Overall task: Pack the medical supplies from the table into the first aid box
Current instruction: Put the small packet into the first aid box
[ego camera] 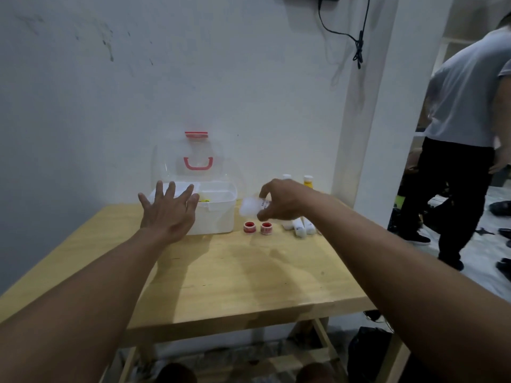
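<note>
The white first aid box [218,217] stands at the back of the wooden table [221,272], its clear lid [193,161] with a red handle raised against the wall. My left hand [168,211] hovers with fingers spread over the box's left front corner. My right hand [279,200] holds a small white packet [250,207] in the air just right of the box. Two red-and-white tape rolls [257,228] sit on the table below that hand. White tubes or packets [300,226] lie to the right. Something yellow shows inside the box.
A white bottle [286,176] and a yellow-capped bottle [308,181] stand by the wall behind my right hand. A person in a grey shirt and black trousers [464,134] stands right of the table. Bags and shoes lie on the floor there.
</note>
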`<state>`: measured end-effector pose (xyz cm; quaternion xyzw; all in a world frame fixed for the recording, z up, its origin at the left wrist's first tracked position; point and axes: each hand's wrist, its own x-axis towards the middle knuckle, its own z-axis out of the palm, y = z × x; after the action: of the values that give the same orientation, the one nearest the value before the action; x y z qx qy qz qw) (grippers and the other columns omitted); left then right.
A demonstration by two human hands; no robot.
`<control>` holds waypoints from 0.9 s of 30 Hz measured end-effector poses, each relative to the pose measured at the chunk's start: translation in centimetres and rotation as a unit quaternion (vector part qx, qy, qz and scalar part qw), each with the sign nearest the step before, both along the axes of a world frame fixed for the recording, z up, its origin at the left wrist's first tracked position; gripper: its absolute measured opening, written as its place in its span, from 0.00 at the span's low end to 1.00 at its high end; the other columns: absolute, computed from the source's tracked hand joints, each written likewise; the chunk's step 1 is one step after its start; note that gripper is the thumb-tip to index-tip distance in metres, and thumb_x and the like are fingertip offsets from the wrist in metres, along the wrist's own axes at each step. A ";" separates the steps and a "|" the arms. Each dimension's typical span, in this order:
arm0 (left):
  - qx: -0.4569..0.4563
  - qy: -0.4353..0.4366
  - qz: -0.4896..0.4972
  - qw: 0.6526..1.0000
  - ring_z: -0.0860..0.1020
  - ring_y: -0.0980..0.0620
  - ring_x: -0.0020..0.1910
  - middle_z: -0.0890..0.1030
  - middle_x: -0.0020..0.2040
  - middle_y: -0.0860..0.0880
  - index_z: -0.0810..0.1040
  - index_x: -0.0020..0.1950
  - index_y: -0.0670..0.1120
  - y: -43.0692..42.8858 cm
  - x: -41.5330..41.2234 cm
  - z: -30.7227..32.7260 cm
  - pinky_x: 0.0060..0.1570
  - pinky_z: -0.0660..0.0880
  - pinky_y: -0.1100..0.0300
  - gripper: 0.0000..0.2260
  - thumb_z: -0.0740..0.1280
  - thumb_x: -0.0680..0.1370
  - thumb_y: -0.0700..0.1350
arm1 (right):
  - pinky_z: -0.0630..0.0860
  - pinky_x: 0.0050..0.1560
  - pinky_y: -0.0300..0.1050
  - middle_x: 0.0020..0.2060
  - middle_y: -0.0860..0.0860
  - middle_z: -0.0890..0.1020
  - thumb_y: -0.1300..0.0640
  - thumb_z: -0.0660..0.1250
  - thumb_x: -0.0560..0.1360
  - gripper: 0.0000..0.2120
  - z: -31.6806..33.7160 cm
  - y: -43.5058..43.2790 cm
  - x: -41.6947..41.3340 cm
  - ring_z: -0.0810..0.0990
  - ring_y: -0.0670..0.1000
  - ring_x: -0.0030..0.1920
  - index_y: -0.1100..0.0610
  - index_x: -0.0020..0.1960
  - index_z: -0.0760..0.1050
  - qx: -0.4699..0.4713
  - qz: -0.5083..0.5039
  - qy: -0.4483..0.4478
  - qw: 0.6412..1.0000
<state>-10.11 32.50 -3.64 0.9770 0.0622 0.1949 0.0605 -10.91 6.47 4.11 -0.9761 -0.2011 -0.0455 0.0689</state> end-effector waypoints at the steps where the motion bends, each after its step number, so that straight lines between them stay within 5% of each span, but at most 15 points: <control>1: -0.009 -0.004 -0.001 1.000 0.43 0.42 0.80 0.53 0.81 0.44 0.54 0.80 0.58 0.2 0.0 0.1 0.73 0.39 0.31 0.26 0.40 0.82 0.61 | 0.75 0.52 0.46 0.60 0.52 0.80 0.46 0.72 0.71 0.25 0.8 0.2 0.2 0.77 0.55 0.58 0.55 0.65 0.76 0.010 0.006 -0.010 1.000; 8: -0.025 0.007 -0.002 1.000 0.44 0.44 0.81 0.53 0.82 0.45 0.54 0.80 0.58 1.7 0.5 0.5 0.74 0.40 0.33 0.25 0.40 0.83 0.59 | 0.68 0.52 0.44 0.66 0.52 0.76 0.44 0.71 0.73 0.28 4.7 3.1 3.5 0.75 0.55 0.63 0.52 0.70 0.72 0.039 0.030 -0.037 0.998; 14: -0.027 0.008 -0.010 1.000 0.46 0.46 0.81 0.55 0.81 0.46 0.55 0.80 0.58 2.4 0.9 -0.3 0.75 0.42 0.35 0.26 0.40 0.83 0.60 | 0.78 0.54 0.53 0.56 0.58 0.82 0.45 0.74 0.71 0.24 5.0 6.0 5.9 0.80 0.59 0.55 0.63 0.57 0.80 0.051 0.034 -0.018 0.998; 18: -0.025 -0.011 -0.010 1.000 0.48 0.47 0.81 0.57 0.81 0.47 0.57 0.80 0.58 2.5 1.3 -0.6 0.76 0.43 0.37 0.26 0.41 0.83 0.60 | 0.77 0.49 0.46 0.48 0.50 0.84 0.46 0.75 0.70 0.18 4.4 7.4 7.7 0.81 0.54 0.50 0.56 0.54 0.84 0.039 0.050 -0.002 0.998; 27: -0.044 -0.057 -0.013 0.997 0.56 0.44 0.79 0.62 0.80 0.47 0.60 0.79 0.58 2.6 1.8 -1.6 0.77 0.46 0.39 0.25 0.42 0.83 0.60 | 0.79 0.55 0.49 0.52 0.51 0.85 0.50 0.79 0.67 0.20 3.8 10.1 10.5 0.82 0.54 0.52 0.58 0.56 0.83 -0.005 0.079 0.067 0.995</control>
<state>-8.33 35.08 -5.28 0.9614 0.0544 0.2463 0.1096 -0.42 16.56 7.90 -0.9584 -0.2726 0.0263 0.0806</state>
